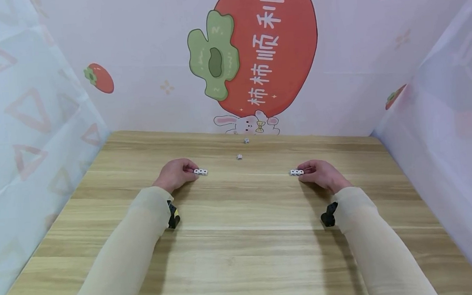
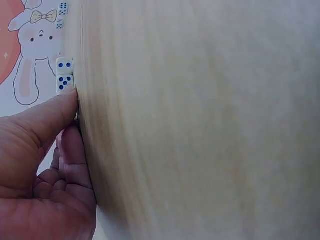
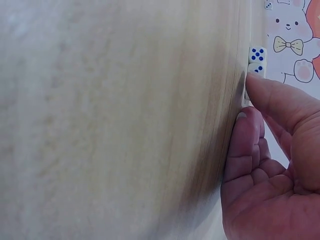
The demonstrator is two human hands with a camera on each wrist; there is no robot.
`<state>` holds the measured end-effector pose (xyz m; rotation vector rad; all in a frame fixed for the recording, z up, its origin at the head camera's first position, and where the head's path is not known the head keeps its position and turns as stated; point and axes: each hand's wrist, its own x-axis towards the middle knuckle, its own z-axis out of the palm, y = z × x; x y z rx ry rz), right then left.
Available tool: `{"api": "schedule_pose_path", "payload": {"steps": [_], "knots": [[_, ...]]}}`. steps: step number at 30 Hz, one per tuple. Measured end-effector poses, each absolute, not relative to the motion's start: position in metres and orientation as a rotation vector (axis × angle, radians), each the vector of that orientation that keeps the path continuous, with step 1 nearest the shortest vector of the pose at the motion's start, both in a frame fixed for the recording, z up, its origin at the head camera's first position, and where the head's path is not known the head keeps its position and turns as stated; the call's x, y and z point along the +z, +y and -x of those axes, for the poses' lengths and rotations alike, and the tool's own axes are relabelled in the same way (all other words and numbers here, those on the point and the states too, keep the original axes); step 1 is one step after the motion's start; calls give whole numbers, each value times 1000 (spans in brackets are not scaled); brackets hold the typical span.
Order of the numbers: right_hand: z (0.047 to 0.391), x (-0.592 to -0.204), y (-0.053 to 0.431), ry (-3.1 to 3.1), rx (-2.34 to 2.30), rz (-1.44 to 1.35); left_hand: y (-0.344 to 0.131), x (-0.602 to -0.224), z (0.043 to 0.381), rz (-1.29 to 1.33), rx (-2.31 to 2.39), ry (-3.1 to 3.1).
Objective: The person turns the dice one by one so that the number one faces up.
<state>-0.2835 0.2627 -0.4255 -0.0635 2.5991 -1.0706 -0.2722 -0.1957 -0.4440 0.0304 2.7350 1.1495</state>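
On the left, my left hand [image 1: 177, 173] pinches the near end of a short row of white dice [image 1: 201, 172] between thumb and fingers, low over the table. Two of these dice [image 2: 65, 66] show blue pips in the left wrist view; the thumb covers the rest. My right hand [image 1: 321, 174] holds a matching row of dice [image 1: 296, 172] by its right end, at table height. The right wrist view shows a five-pip die [image 3: 257, 54] beyond the thumb, with another partly hidden. Between the hands, farther back, lie two loose dice, a nearer die [image 1: 239, 157] and a farther die [image 1: 246, 140].
The wood-grain table [image 1: 243, 256] meets a printed back wall [image 1: 142, 103] with a large persimmon picture. Pale side sheets [image 1: 456, 118] stand to the left and right. Black wrist devices [image 1: 328, 215] sit under both sleeves.
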Motion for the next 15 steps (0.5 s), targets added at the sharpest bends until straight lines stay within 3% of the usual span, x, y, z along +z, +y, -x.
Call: {"api": "schedule_pose_path", "payload": {"steps": [15], "knots": [[283, -423, 265, 2580, -1080, 45, -195, -442, 269, -36, 1147, 2756]]}}
